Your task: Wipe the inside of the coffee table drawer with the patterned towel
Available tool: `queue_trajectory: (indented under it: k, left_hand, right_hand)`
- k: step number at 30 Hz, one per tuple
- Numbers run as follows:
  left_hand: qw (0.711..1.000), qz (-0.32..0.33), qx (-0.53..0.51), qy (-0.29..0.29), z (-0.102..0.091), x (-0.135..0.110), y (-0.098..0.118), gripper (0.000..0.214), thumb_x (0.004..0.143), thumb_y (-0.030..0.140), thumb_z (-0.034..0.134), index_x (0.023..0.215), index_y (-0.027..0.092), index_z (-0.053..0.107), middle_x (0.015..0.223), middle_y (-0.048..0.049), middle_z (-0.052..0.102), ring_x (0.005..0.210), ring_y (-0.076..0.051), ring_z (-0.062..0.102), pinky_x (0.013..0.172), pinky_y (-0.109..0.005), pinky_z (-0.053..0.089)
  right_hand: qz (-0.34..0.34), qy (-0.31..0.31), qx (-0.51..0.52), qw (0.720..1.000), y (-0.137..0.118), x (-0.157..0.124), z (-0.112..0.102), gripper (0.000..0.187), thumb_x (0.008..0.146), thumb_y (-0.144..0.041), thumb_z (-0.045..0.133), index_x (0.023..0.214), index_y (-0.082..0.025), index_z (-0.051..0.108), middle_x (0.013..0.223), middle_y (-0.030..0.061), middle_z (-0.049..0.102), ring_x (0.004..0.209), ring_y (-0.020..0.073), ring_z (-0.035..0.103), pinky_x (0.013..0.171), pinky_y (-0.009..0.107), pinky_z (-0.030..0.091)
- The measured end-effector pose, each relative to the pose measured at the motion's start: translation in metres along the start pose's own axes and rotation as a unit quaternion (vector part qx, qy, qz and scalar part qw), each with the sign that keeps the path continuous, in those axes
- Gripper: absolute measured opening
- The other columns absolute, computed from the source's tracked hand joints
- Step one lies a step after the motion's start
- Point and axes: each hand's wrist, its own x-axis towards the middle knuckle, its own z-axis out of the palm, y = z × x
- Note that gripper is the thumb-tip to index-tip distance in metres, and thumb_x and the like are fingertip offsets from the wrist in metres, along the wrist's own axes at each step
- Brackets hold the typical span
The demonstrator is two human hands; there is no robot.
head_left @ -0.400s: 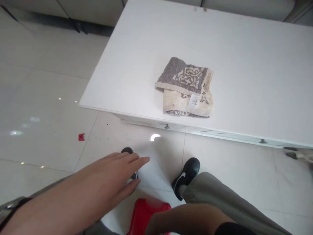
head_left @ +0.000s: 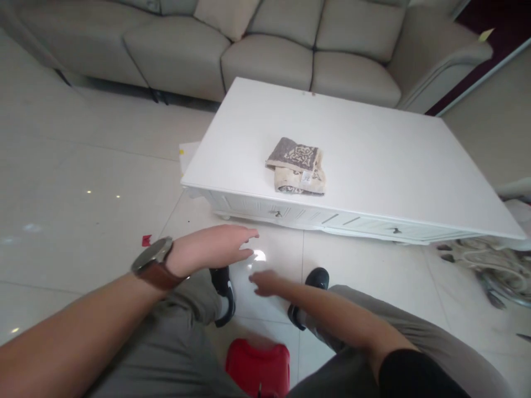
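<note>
A folded grey and beige patterned towel point(head_left: 297, 166) lies on a low white coffee table point(head_left: 373, 166) in front of me. My left hand point(head_left: 215, 247), with a brown-strapped watch on its wrist, hovers flat over the floor in front of the table, fingers stretched out and holding nothing. My right hand point(head_left: 265, 283) reaches forward lower down between my knees, fingers extended and slightly blurred, also empty. Both hands are well short of the towel.
A beige sectional sofa point(head_left: 265, 50) stands behind the table. My legs in grey trousers and black shoes point(head_left: 315, 282) rest on the tiled floor. A red seat point(head_left: 258, 367) shows under me. Cables and clutter point(head_left: 485, 265) lie at the right. A red scrap point(head_left: 146, 240) sits on the floor.
The view has pulled back and up, so the sofa and whole table show. Both arms have stretched farther forward; my right hand has come into sight.
</note>
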Motion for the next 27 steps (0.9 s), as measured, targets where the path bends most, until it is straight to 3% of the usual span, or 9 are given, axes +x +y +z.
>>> queue_trajectory:
  k: [2, 3, 5, 7, 9, 16, 20, 24, 27]
  left_hand:
    - [1.000, 0.016, 0.003, -0.006, -0.001, 0.002, 0.009, 0.043, 0.098, 0.037, 0.055, 0.137, 0.020, 0.064, 0.135, -0.0115, 0.071, 0.120, -0.025, 0.069, 0.103, -0.034, 0.051]
    - [1.000, 0.023, 0.006, -0.010, -0.001, 0.003, 0.013, 0.042, 0.098, 0.036, 0.055, 0.135, 0.020, 0.065, 0.133, -0.0114, 0.072, 0.117, -0.025, 0.070, 0.101, -0.033, 0.051]
    - [0.999, 0.022, 0.020, -0.013, 0.000, 0.003, 0.019, 0.040, 0.097, 0.034, 0.057, 0.134, 0.020, 0.066, 0.130, -0.0112, 0.074, 0.114, -0.025, 0.071, 0.098, -0.032, 0.052]
    - [0.999, 0.011, 0.035, -0.011, 0.004, 0.004, 0.021, 0.042, 0.096, 0.032, 0.058, 0.136, 0.019, 0.065, 0.131, -0.0123, 0.073, 0.116, -0.026, 0.070, 0.098, -0.033, 0.051]
    - [0.999, -0.004, 0.052, -0.015, 0.007, 0.004, 0.020, 0.044, 0.096, 0.031, 0.059, 0.137, 0.017, 0.065, 0.133, -0.0142, 0.072, 0.119, -0.028, 0.069, 0.099, -0.034, 0.051]
    - [0.996, -0.046, 0.063, -0.043, 0.003, -0.009, 0.013, 0.047, 0.096, 0.030, 0.057, 0.140, 0.015, 0.063, 0.129, -0.0142, 0.073, 0.116, -0.028, 0.069, 0.097, -0.035, 0.052]
    - [1.000, -0.016, 0.024, -0.010, 0.006, -0.009, 0.008, 0.044, 0.097, 0.031, 0.055, 0.139, 0.017, 0.062, 0.130, -0.0110, 0.073, 0.114, -0.025, 0.069, 0.098, -0.033, 0.052]
    - [0.997, -0.036, 0.063, 0.025, 0.020, -0.003, -0.001, 0.037, 0.095, 0.026, 0.056, 0.130, 0.016, 0.065, 0.132, -0.0136, 0.069, 0.121, -0.027, 0.066, 0.101, -0.036, 0.053]
    - [0.995, -0.029, 0.084, 0.053, 0.030, 0.001, -0.005, 0.034, 0.095, 0.024, 0.057, 0.126, 0.014, 0.064, 0.137, -0.0170, 0.064, 0.129, -0.030, 0.061, 0.105, -0.039, 0.052]
  right_hand:
    - [0.057, 0.059, -0.015, 0.997, 0.016, -0.002, -0.028, 0.044, 0.100, -0.026, 0.049, 0.144, -0.018, 0.050, 0.139, 0.0181, 0.057, 0.111, 0.0284, 0.067, 0.087, 0.040, 0.057]
    - [0.100, 0.118, -0.007, 0.988, 0.026, -0.003, -0.045, 0.047, 0.100, -0.026, 0.045, 0.147, -0.019, 0.045, 0.140, 0.0178, 0.055, 0.113, 0.0280, 0.066, 0.087, 0.040, 0.056]
    - [0.185, 0.200, 0.006, 0.962, 0.045, -0.002, -0.076, 0.053, 0.098, -0.028, 0.048, 0.150, -0.022, 0.040, 0.144, 0.0169, 0.049, 0.112, 0.0279, 0.066, 0.087, 0.039, 0.055]
    - [0.249, 0.227, 0.024, 0.941, 0.060, 0.000, -0.099, 0.059, 0.096, -0.028, 0.051, 0.153, -0.024, 0.036, 0.149, 0.0172, 0.043, 0.112, 0.0279, 0.066, 0.089, 0.040, 0.054]
    - [0.272, 0.213, 0.045, 0.938, 0.071, 0.005, -0.111, 0.064, 0.096, -0.030, 0.054, 0.156, -0.024, 0.033, 0.156, 0.0183, 0.036, 0.115, 0.0285, 0.065, 0.093, 0.041, 0.052]
    - [0.244, 0.178, 0.040, 0.953, 0.076, 0.016, -0.117, 0.064, 0.094, -0.024, 0.060, 0.154, -0.015, 0.040, 0.155, 0.0191, 0.043, 0.132, 0.0290, 0.056, 0.105, 0.035, 0.047]
    - [0.240, 0.155, 0.009, 0.958, 0.060, 0.006, -0.108, 0.068, 0.093, -0.026, 0.062, 0.155, -0.015, 0.039, 0.160, 0.0204, 0.038, 0.127, 0.0300, 0.061, 0.103, 0.037, 0.049]
    - [0.238, 0.113, -0.020, 0.964, 0.039, -0.010, -0.092, 0.083, 0.086, -0.028, 0.069, 0.160, -0.016, 0.033, 0.168, 0.0243, 0.025, 0.127, 0.0346, 0.062, 0.102, 0.042, 0.051]
    - [0.228, 0.076, -0.033, 0.970, 0.020, -0.023, -0.083, 0.083, 0.087, -0.036, 0.070, 0.159, -0.012, 0.037, 0.165, 0.0255, 0.031, 0.130, 0.0367, 0.060, 0.104, 0.043, 0.052]
